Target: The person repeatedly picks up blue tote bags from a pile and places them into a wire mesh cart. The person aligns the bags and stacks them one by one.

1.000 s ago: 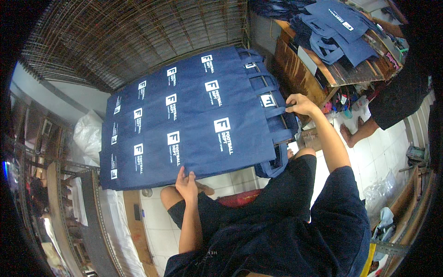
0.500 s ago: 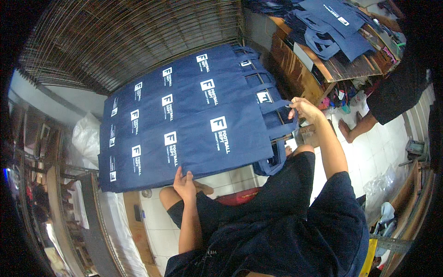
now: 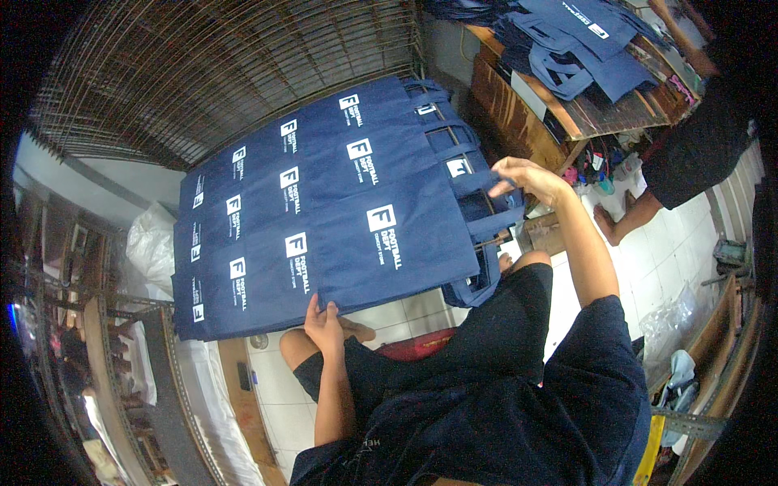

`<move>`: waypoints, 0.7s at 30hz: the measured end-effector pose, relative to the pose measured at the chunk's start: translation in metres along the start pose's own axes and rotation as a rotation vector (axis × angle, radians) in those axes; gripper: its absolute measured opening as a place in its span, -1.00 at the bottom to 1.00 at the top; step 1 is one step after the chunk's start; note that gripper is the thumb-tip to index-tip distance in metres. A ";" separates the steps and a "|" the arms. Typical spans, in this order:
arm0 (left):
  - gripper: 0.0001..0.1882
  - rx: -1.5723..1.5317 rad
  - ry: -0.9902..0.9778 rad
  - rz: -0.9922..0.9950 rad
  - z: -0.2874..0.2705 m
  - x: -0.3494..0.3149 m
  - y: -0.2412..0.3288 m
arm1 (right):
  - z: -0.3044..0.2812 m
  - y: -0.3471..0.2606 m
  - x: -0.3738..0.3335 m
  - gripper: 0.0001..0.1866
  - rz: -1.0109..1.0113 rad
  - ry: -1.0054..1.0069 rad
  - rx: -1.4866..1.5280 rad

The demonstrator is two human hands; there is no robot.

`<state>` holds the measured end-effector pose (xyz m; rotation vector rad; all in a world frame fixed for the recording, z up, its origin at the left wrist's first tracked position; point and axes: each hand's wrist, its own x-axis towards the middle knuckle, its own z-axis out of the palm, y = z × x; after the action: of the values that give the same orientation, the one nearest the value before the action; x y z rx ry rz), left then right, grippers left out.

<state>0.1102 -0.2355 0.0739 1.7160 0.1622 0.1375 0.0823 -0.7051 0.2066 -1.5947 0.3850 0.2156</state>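
Navy fabric tote bags (image 3: 340,219) with white printed logos lie in overlapping rows before me, their handles toward the right. My left hand (image 3: 324,326) rests at the near edge of the closest bag, fingers apart, two fingertips touching the cloth. Over the handles at the right side is my right hand (image 3: 533,181), its fingers spread around a gap with no strap gripped. Just below it a loose bag handle (image 3: 496,223) lies looped across the others. Whether the fingertips brush the handle beneath them I cannot tell.
A wire rack (image 3: 243,73) rises behind the bags. More navy bags (image 3: 587,53) are heaped on a wooden table (image 3: 519,105) at the far right, where another person's leg (image 3: 632,220) stands. Wooden shelving (image 3: 154,381) runs along the left.
My right hand has let go of the bag handle it held and moved slightly left; the handle now lies down over the others. My left hand stays at the near edge.
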 end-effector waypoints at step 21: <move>-0.55 0.090 -0.022 -0.007 0.001 0.001 0.000 | -0.017 0.079 0.034 -0.80 -0.161 0.288 -0.207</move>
<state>0.1109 -0.2362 0.0739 1.8062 0.1604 0.1079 0.0827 -0.7277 0.1216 -1.8585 0.4646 -0.1032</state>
